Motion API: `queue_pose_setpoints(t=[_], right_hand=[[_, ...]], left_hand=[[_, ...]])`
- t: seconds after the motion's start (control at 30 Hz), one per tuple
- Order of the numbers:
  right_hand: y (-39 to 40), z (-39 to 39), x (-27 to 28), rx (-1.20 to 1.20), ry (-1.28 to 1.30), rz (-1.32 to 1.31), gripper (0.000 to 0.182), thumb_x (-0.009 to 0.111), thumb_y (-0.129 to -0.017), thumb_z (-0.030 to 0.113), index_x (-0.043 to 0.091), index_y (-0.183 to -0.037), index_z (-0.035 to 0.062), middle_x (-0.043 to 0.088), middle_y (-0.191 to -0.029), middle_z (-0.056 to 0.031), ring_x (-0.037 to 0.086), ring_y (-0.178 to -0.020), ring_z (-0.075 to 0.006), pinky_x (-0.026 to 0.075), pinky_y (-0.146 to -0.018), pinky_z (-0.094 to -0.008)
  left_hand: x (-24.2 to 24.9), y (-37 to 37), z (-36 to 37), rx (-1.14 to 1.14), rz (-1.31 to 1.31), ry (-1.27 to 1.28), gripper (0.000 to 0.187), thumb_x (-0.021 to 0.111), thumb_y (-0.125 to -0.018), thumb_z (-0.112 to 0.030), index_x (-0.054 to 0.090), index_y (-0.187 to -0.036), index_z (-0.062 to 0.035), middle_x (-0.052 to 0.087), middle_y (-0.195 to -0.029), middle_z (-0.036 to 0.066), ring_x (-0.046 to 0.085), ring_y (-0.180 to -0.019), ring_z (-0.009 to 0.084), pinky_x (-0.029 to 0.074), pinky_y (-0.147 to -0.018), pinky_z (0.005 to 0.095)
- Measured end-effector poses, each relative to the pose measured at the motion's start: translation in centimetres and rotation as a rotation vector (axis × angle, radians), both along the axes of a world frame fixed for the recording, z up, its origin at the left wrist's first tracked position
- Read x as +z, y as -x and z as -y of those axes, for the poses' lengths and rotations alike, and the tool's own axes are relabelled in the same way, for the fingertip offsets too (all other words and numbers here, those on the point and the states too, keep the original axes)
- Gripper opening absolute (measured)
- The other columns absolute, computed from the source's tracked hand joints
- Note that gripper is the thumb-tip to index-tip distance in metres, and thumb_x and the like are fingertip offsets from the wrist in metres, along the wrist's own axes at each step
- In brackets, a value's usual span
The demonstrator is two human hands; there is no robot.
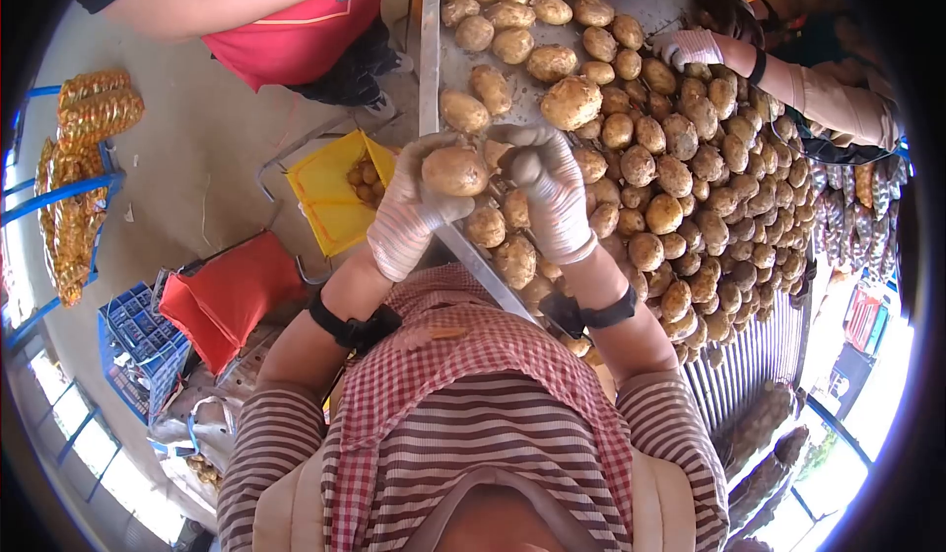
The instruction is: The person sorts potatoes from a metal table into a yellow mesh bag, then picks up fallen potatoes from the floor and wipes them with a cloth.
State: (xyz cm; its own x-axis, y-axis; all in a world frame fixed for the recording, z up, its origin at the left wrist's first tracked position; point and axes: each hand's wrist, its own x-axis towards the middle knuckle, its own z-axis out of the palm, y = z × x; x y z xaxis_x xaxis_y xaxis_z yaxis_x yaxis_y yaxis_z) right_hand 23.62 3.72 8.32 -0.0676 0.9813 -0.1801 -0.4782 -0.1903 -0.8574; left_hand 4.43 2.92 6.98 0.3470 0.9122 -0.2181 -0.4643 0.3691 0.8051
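Observation:
My left hand, in a whitish glove with dirt-darkened fingers, is closed around a potato held above the metal table edge. Close beside it is my right hand, gloved the same way. Its soiled fingers and thumb curl together, and I cannot make out whether anything small sits between them. Beyond both hands, loose potatoes of mixed sizes lie on the sorting table. More potatoes rest between my forearms, near the table's metal rim.
A large potato heap covers the right side. Co-workers' gloved hands reach in at right and top; a person in a red shirt stands left. A yellow crate, red sack and blue crate stand on the left floor.

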Motion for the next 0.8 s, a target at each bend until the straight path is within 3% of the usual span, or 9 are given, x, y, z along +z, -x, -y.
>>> queue_pose_setpoints(t=[0.07,0.17,0.23,0.33,0.5,0.6,0.7,0.73,0.8], right_hand=[[0.4,0.8,0.4,0.164,-0.191,0.357,0.060,0.087,-0.081,0.030,0.058,-0.128,0.0072,0.062,-0.119,-0.0070,0.061,-0.098,-0.0132,0.054,-0.089,-0.0289],[1.6,1.4,-0.1,0.051,-0.374,0.408,0.043,0.085,-0.083,0.020,0.062,-0.117,0.0061,0.065,-0.114,-0.0078,0.064,-0.094,-0.0139,0.055,-0.084,-0.0285],[0.7,1.7,-0.6,0.179,-0.157,-0.044,0.026,0.082,-0.086,0.009,0.065,-0.105,0.0054,0.068,-0.103,-0.0059,0.065,-0.090,-0.0136,0.056,-0.081,-0.0281],[0.2,0.4,-0.2,-0.153,0.128,-0.092,0.013,0.072,-0.097,0.015,0.067,-0.101,0.0046,0.070,-0.098,-0.0027,0.062,-0.088,-0.0108,0.053,-0.080,-0.0266],[-1.2,1.1,-0.5,0.225,0.136,0.127,0.075,0.077,-0.091,0.044,0.044,-0.146,0.0059,0.056,-0.137,-0.0099,0.058,-0.108,-0.0141,0.052,-0.089,-0.0315],[0.5,2.1,1.7,0.307,0.323,0.012,0.095,0.084,-0.082,0.041,0.034,-0.153,0.0037,0.052,-0.142,-0.0146,0.060,-0.114,-0.0220,0.052,-0.095,-0.0361],[-1.6,-0.6,-0.8,0.201,0.370,-0.467,0.076,0.080,-0.084,0.029,0.041,-0.143,0.0014,0.055,-0.134,-0.0149,0.062,-0.111,-0.0240,0.055,-0.093,-0.0367],[-2.2,-1.6,-1.6,-0.141,0.382,-0.723,0.064,0.077,-0.088,0.034,0.046,-0.134,0.0010,0.056,-0.133,-0.0153,0.062,-0.109,-0.0233,0.055,-0.093,-0.0356],[-5.2,-4.0,-1.1,-0.367,0.344,-0.578,0.060,0.075,-0.092,0.035,0.048,-0.132,-0.0011,0.056,-0.134,-0.0151,0.062,-0.109,-0.0230,0.055,-0.093,-0.0348]], left_hand=[[0.0,-0.6,0.1,0.014,-0.061,-0.075,0.075,0.080,-0.080,0.002,0.042,-0.142,-0.0135,0.053,-0.134,0.006,0.057,-0.122,0.0194,0.054,-0.102,0.0346],[-1.1,-1.1,0.3,0.064,0.034,-0.171,0.074,0.083,-0.075,0.007,0.046,-0.136,-0.0137,0.053,-0.135,0.008,0.058,-0.122,0.0204,0.054,-0.103,0.0349],[-1.4,-0.9,0.3,0.111,-0.257,-0.367,0.077,0.085,-0.069,0.009,0.048,-0.132,-0.0153,0.053,-0.136,0.009,0.059,-0.121,0.0215,0.055,-0.102,0.0355],[-1.2,-0.9,0.6,0.138,-0.092,-0.289,0.078,0.085,-0.067,0.014,0.049,-0.130,-0.0166,0.054,-0.137,0.010,0.060,-0.120,0.0224,0.057,-0.099,0.0356],[-2.5,-1.2,1.2,0.148,-0.104,-0.359,0.076,0.082,-0.071,0.014,0.049,-0.133,-0.0174,0.050,-0.142,0.012,0.057,-0.123,0.0236,0.057,-0.099,0.0359],[-2.5,-1.4,1.6,0.031,-0.211,-0.333,0.083,0.077,-0.075,0.014,0.043,-0.144,-0.0173,0.044,-0.149,0.012,0.051,-0.132,0.0253,0.051,-0.106,0.0383],[-2.1,-1.0,2.0,0.013,-0.289,-0.262,0.089,0.071,-0.080,0.014,0.034,-0.155,-0.0160,0.039,-0.156,0.011,0.044,-0.141,0.0266,0.045,-0.112,0.0393],[-1.9,-0.8,2.1,0.092,-0.327,-0.278,0.089,0.069,-0.084,0.012,0.030,-0.159,-0.0152,0.039,-0.156,0.009,0.042,-0.143,0.0267,0.043,-0.113,0.0391],[-2.2,0.6,2.0,0.251,-0.299,-0.152,0.075,0.063,-0.090,0.008,0.034,-0.157,-0.0111,0.040,-0.154,0.010,0.049,-0.137,0.0247,0.048,-0.107,0.0361]])
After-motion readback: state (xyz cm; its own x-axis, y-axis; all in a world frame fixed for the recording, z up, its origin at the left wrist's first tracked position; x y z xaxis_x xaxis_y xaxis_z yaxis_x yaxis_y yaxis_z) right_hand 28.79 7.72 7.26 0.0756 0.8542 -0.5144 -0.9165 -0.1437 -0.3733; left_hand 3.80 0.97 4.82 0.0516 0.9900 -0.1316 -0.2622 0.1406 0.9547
